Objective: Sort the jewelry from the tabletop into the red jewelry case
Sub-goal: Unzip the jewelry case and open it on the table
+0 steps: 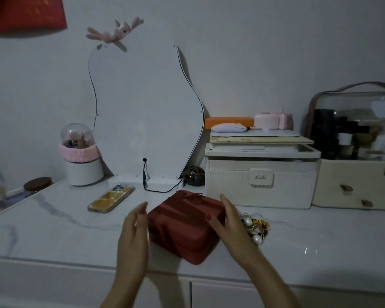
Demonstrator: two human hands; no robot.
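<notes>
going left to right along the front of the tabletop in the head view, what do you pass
Phone → left hand → red jewelry case → right hand → pile of jewelry.

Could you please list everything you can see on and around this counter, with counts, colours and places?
case: one, red, closed, counter front centre
jewelry: one pile, pearl and gold, right of case
phone: one, yellow-backed, left of case
mirror: one, white, wavy, against wall
jar: one, white with pink band, left of mirror
box: one, cream, right rear
bag: one, clear-topped, far right
left hand: open, beside case
right hand: open, on case
</notes>
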